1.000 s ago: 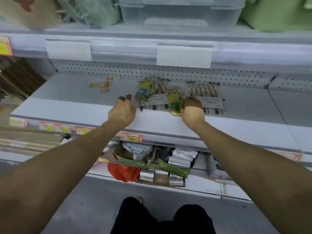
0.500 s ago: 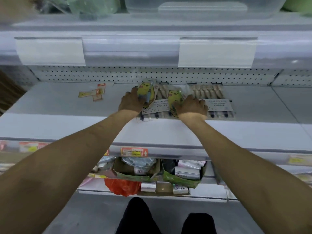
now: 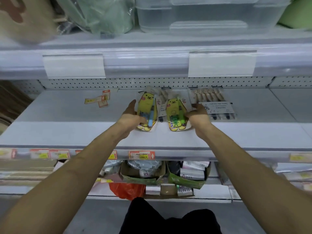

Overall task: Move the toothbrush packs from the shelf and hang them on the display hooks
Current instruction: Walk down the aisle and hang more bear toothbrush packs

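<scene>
Two yellow cartoon toothbrush packs are lifted off the grey shelf [image 3: 67, 115]. My left hand [image 3: 130, 115] holds the pack with the blue brush [image 3: 146, 107] from its left side, thumb across its lower part. My right hand [image 3: 196, 114] holds the pack with the green brush [image 3: 174, 112] from its right side. A flat multi-brush pack [image 3: 214, 102] lies on the shelf behind my right hand, and another one [image 3: 163, 105] shows partly between the two yellow packs. The pegboard back wall [image 3: 118, 83] runs behind them; no hooks are visible on it.
Loose red and yellow price tags [image 3: 99, 99] lie on the shelf at the left. Above is a shelf edge with blank label holders [image 3: 221, 65] and a clear plastic tub [image 3: 202, 12]. Below, cardboard boxes of goods [image 3: 185, 174] and a red bag [image 3: 126, 190] fill the lower shelf.
Both hands reached onto the yellow packs, closed on them and have now drawn them toward me, raised from the shelf and facing the camera.
</scene>
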Action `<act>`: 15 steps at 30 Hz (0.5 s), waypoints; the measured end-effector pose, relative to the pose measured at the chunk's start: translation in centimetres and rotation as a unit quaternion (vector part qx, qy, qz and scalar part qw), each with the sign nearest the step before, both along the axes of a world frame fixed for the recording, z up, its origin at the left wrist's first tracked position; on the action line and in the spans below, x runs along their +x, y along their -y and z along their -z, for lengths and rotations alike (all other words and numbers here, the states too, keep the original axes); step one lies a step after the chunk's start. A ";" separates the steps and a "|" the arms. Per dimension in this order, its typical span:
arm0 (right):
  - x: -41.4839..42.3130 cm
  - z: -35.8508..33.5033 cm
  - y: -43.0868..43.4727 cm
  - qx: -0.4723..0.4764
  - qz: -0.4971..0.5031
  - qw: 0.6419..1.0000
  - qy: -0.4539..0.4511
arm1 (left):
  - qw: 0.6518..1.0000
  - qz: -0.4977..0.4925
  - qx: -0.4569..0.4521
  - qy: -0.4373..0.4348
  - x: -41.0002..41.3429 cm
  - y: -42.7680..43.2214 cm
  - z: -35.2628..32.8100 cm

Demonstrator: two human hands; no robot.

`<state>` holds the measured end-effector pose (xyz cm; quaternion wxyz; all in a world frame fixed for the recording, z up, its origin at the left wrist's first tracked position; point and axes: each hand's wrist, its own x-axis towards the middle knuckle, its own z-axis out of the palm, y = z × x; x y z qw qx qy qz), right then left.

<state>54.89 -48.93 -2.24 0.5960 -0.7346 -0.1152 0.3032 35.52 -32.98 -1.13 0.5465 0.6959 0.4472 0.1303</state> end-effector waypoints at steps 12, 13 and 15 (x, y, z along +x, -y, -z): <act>-2.2 -0.9 2.7 -0.025 0.006 0.994 -0.105 | 0.991 0.010 -0.129 0.039 -1.8 3.0 -0.7; -2.3 -1.0 3.2 -0.022 0.003 0.993 -0.113 | 0.991 0.010 -0.129 0.042 -1.7 3.0 -0.6; -2.3 -1.4 4.2 -0.003 -0.002 0.992 -0.126 | 0.990 0.012 -0.133 0.053 -1.6 3.2 -0.8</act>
